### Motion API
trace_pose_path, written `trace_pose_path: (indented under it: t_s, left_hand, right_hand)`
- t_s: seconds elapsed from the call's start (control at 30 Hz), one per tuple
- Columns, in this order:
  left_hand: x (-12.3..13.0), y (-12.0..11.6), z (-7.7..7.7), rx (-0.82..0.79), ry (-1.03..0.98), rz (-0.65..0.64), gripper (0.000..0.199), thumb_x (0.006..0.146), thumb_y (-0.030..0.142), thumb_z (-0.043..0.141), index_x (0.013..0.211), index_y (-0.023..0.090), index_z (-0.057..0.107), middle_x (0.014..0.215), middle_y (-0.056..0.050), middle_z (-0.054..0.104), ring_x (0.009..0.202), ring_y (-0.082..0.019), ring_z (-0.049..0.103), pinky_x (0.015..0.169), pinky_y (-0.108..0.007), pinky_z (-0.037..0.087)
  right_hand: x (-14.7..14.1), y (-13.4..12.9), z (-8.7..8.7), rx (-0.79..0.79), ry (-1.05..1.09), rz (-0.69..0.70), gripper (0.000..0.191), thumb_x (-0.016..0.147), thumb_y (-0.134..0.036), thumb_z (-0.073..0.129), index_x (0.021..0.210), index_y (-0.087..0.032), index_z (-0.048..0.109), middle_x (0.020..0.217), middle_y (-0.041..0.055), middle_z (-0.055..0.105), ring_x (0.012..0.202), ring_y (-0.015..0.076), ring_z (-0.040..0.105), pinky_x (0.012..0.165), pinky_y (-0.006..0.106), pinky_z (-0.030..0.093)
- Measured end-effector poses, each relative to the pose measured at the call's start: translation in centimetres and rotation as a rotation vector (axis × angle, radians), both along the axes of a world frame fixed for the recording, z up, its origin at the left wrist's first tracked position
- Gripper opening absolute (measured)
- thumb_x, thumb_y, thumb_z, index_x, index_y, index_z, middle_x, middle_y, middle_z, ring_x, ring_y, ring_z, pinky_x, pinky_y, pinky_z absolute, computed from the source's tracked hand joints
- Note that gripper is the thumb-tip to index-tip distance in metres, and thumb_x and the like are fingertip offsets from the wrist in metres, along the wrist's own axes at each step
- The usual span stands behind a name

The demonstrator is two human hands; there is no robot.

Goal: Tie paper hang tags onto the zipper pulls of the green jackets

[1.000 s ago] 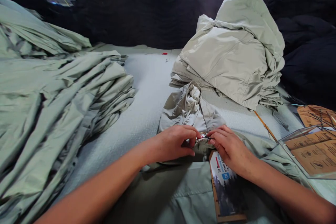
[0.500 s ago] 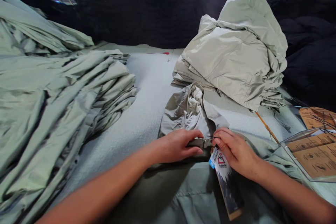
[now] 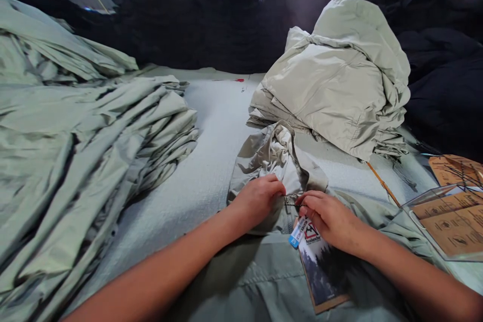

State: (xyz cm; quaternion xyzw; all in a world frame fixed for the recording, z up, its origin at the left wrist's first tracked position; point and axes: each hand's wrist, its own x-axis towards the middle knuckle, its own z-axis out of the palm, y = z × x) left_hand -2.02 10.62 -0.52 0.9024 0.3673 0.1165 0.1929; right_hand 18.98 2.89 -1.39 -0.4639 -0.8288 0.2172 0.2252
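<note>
A grey-green hooded jacket (image 3: 260,276) lies in front of me, its hood (image 3: 245,171) spread toward the back and its collar zipper (image 3: 290,211) between my hands. My left hand (image 3: 254,201) is closed at the collar edge, pinching the fabric just left of the zipper top. My right hand (image 3: 332,219) pinches a thin dark tag string (image 3: 293,205) beside the zipper. Below the right fingers hangs a paper hang tag (image 3: 320,269) with a dark forest print, along with a small blue-and-white label (image 3: 297,233). The right fingertips partly cover the string.
Piled grey-green garments (image 3: 94,146) cover the left side of the white table surface (image 3: 211,110). A stack of folded beige hooded jackets (image 3: 332,85) stands at back right. Brown cardboard tags (image 3: 453,211) lie in a clear container at right. Dark garment stacks (image 3: 226,25) rise behind.
My left hand has gone from spread thumb and fingers to a pinch at the collar. My right hand and the hang tag have shifted slightly left.
</note>
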Motion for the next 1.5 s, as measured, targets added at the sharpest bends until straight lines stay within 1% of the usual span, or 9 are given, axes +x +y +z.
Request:
trace_pose_path:
  t_s: [0.17, 0.33, 0.47, 0.7, 0.77, 0.93, 1.13, 1.3, 1.5]
  left_hand:
    - [-0.1, 0.6, -0.3, -0.047, -0.019, -0.013, 0.021, 0.084, 0.012, 0.053, 0.087, 0.018, 0.074, 0.088, -0.005, 0.066, 0.081, -0.016, 0.061, 0.075, -0.025, 0.046]
    - [0.0, 0.6, 0.2, -0.031, 0.060, -0.040, 0.023, 0.083, 0.010, 0.053, 0.087, 0.018, 0.075, 0.088, -0.005, 0.065, 0.079, -0.017, 0.061, 0.075, -0.026, 0.046]
    - [-0.1, 0.4, 0.7, -0.039, 0.074, -0.066, 0.023, 0.081, 0.008, 0.053, 0.087, 0.016, 0.074, 0.090, -0.006, 0.065, 0.081, -0.017, 0.061, 0.076, -0.026, 0.046]
    - [0.0, -0.1, 0.7, -0.015, 0.077, -0.062, 0.021, 0.081, 0.009, 0.055, 0.089, 0.017, 0.073, 0.091, -0.005, 0.066, 0.081, -0.016, 0.062, 0.074, -0.024, 0.046]
    - [0.2, -0.2, 0.4, 0.017, 0.073, -0.041, 0.020, 0.083, 0.010, 0.054, 0.087, 0.017, 0.073, 0.089, -0.005, 0.066, 0.081, -0.017, 0.062, 0.074, -0.025, 0.046]
    - [0.5, -0.2, 0.1, 0.057, 0.071, 0.001, 0.018, 0.082, 0.010, 0.054, 0.083, 0.016, 0.072, 0.086, -0.005, 0.066, 0.080, -0.018, 0.062, 0.072, -0.026, 0.046]
    - [0.0, -0.1, 1.0, -0.053, 0.028, -0.098, 0.018, 0.080, 0.011, 0.059, 0.087, 0.020, 0.073, 0.087, -0.002, 0.065, 0.078, -0.015, 0.062, 0.072, -0.023, 0.045]
    - [0.4, -0.5, 0.3, 0.029, 0.046, -0.032, 0.021, 0.080, 0.009, 0.055, 0.084, 0.021, 0.072, 0.086, -0.003, 0.066, 0.080, -0.017, 0.061, 0.071, -0.026, 0.043]
    - [0.6, -0.7, 0.1, 0.036, -0.083, 0.022, 0.015, 0.086, 0.018, 0.052, 0.082, 0.018, 0.066, 0.082, -0.003, 0.063, 0.078, -0.015, 0.058, 0.070, -0.025, 0.041]
  right_hand:
    - [0.1, -0.1, 0.2, -0.002, -0.025, -0.002, 0.018, 0.095, -0.017, 0.045, 0.087, -0.019, 0.060, 0.093, 0.0075, 0.067, 0.090, 0.0181, 0.063, 0.080, 0.029, 0.050]
    - [-0.3, -0.3, 0.0, 0.056, 0.014, -0.007, 0.018, 0.096, -0.019, 0.043, 0.090, -0.018, 0.059, 0.121, 0.0117, 0.063, 0.108, 0.0220, 0.062, 0.090, 0.036, 0.050]
    - [-0.4, -0.1, -0.6, 0.077, 0.067, -0.053, 0.024, 0.098, -0.021, 0.039, 0.083, -0.018, 0.059, 0.116, 0.0133, 0.066, 0.116, 0.0226, 0.059, 0.090, 0.035, 0.051]
    - [-0.6, -0.6, -0.3, 0.142, 0.037, -0.150, 0.021, 0.095, -0.020, 0.044, 0.092, -0.019, 0.064, 0.101, 0.0097, 0.072, 0.093, 0.0213, 0.069, 0.080, 0.034, 0.055]
    - [-0.6, -0.8, -0.2, 0.163, 0.040, -0.146, 0.021, 0.095, -0.019, 0.044, 0.093, -0.019, 0.065, 0.108, 0.0101, 0.071, 0.098, 0.0214, 0.069, 0.083, 0.034, 0.055]
    - [-0.4, -1.0, 0.0, 0.160, 0.027, -0.021, 0.021, 0.094, -0.017, 0.046, 0.097, -0.018, 0.066, 0.130, 0.0116, 0.063, 0.115, 0.0216, 0.063, 0.093, 0.035, 0.053]
    - [-0.4, -0.9, -0.2, 0.141, 0.054, -0.059, 0.024, 0.095, -0.018, 0.044, 0.095, -0.017, 0.067, 0.115, 0.0104, 0.070, 0.104, 0.0215, 0.067, 0.085, 0.034, 0.056]
    - [-0.4, -0.8, -0.2, 0.133, 0.029, -0.036, 0.023, 0.094, -0.018, 0.045, 0.094, -0.017, 0.067, 0.110, 0.0097, 0.070, 0.097, 0.0217, 0.068, 0.083, 0.035, 0.056]
    - [-0.4, -0.9, 0.3, 0.139, 0.046, -0.009, 0.023, 0.096, -0.018, 0.042, 0.100, -0.017, 0.065, 0.113, 0.0094, 0.067, 0.097, 0.0190, 0.065, 0.084, 0.031, 0.053]
